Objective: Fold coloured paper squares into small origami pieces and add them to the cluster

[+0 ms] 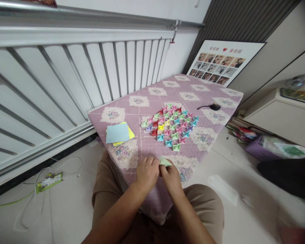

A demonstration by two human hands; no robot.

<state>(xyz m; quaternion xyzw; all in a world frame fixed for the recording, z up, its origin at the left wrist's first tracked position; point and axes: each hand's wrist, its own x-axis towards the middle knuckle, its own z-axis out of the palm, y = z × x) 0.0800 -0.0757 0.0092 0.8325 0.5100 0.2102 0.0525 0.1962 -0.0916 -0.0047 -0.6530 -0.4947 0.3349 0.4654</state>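
Observation:
Between my two hands is a small pale green folded paper (165,161), held near the front corner of the table. My left hand (147,173) is closed on its left end, fingers curled. On the right side, my right hand (170,174) pinches the same paper from below. Just beyond my hands lie rows of small folded paper pieces (174,136) in green, red, blue, pink and yellow. To the left rests a stack of square paper sheets (117,133), light blue on top with yellow beneath.
A floral pink cloth covers the table (139,115). Toward its right side lies a black object with a thin tail (215,106). A white radiator (104,67) runs along the left, and a framed photo board (225,61) leans at the far end. A power strip (49,182) sits on the floor.

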